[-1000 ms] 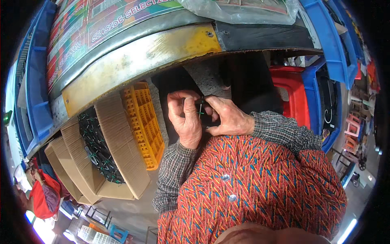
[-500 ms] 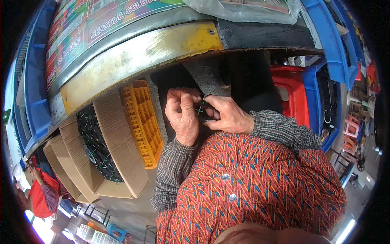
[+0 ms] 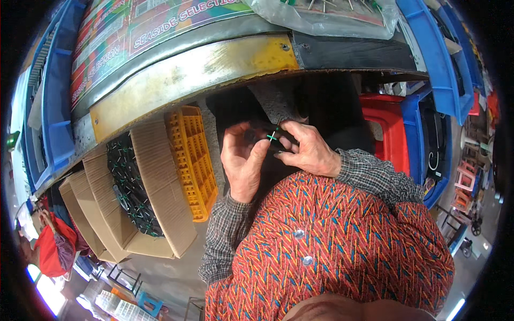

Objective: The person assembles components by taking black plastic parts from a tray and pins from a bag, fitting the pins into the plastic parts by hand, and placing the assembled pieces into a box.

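Note:
In front of my lap, both hands work on a small black piece with a bright green cross-shaped part [image 3: 272, 136]. My right hand [image 3: 311, 150] is closed, pinching the black piece between thumb and curled fingers. The thumb tip of my left hand [image 3: 242, 170] reaches the piece right beside the green cross, with its fingers curled behind and a little blurred. Dark trousers lie behind the piece, so its full outline is hard to make out.
Overhead runs the worktable's metal edge [image 3: 187, 67], with a clear plastic bag [image 3: 321, 24] on top. At left stand a cardboard box [image 3: 155, 187] holding black-and-green pieces [image 3: 131, 187] and a yellow crate [image 3: 193, 166]. A red stool [image 3: 390, 134] and blue bin [image 3: 412, 128] are at right.
The left thumb and fingers have spread somewhat, and the green cross shows more plainly. Both hands sit slightly further right and lower in the picture, as the whole view has shifted a little.

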